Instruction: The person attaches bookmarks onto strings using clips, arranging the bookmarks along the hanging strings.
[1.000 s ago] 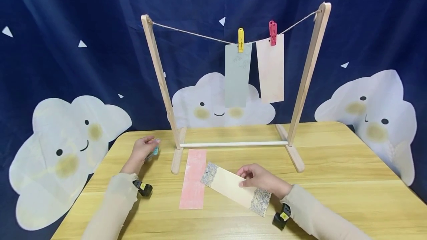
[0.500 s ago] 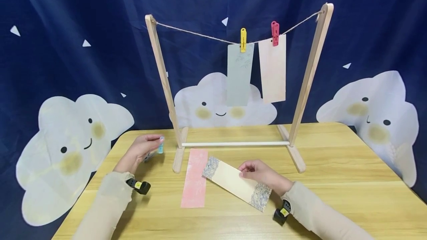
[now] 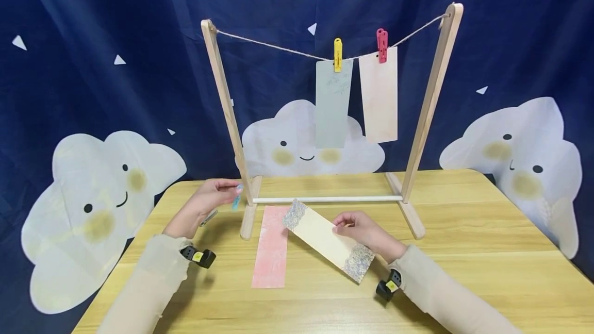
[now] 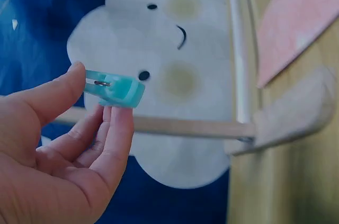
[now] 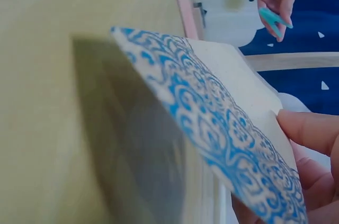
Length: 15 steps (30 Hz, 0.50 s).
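Observation:
My left hand [image 3: 211, 202] pinches a teal clothespin [image 4: 114, 87] between thumb and fingertips, close to the foot of the rack's left post [image 3: 227, 110]. With thumb and fingers, my right hand [image 3: 364, 231] grips the long edge of a cream paper strip [image 3: 322, 236] with blue lace patterns at both ends. The strip is tilted above the table and casts a shadow in the right wrist view. Its left end overlaps a pink paper strip [image 3: 269, 251] lying flat. On the rack's string [image 3: 269, 46], a yellow clothespin [image 3: 337, 55] and a red clothespin [image 3: 382, 46] hold two strips.
The hanging strips are grey-green [image 3: 333, 112] and pale pink [image 3: 379, 102]. A white crossbar [image 3: 325, 199] joins the wooden feet, and the right post [image 3: 431, 92] stands opposite. A small greyish object [image 3: 209, 218] lies beside my left wrist. Behind the table hangs a dark blue cloud-printed curtain [image 3: 116, 9].
The left hand has moved right and slightly up with the teal clothespin, bringing it near the left post. The right hand has raised the cream strip, its left end most.

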Motion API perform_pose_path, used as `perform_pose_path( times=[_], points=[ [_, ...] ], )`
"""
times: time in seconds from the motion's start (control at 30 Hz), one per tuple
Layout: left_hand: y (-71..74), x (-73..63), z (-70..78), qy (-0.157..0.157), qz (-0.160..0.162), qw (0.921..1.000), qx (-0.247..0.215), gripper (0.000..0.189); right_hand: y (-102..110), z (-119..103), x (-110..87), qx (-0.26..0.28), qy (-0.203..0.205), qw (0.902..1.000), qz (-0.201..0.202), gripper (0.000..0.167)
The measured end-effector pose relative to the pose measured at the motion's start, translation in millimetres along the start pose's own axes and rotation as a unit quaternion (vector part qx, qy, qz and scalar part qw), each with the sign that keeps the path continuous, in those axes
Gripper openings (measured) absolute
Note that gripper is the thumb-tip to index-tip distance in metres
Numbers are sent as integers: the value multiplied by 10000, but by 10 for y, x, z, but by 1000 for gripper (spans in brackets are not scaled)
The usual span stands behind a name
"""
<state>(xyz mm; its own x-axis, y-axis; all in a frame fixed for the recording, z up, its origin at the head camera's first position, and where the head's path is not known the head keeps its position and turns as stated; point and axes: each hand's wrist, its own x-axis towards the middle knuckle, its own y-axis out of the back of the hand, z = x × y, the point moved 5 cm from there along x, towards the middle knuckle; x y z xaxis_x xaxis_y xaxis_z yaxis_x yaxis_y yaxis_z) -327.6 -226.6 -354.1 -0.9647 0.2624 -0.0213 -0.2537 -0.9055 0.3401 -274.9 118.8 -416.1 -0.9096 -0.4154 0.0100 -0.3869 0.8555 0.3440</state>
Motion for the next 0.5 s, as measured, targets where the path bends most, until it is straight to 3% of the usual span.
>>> perform_pose_path(
  times=[0.5],
  points=[
    [-183, 112, 641, -472, 303, 9984, 43, 42, -3, -165, 264, 58, -112, 9965, 821, 13]
  ],
)
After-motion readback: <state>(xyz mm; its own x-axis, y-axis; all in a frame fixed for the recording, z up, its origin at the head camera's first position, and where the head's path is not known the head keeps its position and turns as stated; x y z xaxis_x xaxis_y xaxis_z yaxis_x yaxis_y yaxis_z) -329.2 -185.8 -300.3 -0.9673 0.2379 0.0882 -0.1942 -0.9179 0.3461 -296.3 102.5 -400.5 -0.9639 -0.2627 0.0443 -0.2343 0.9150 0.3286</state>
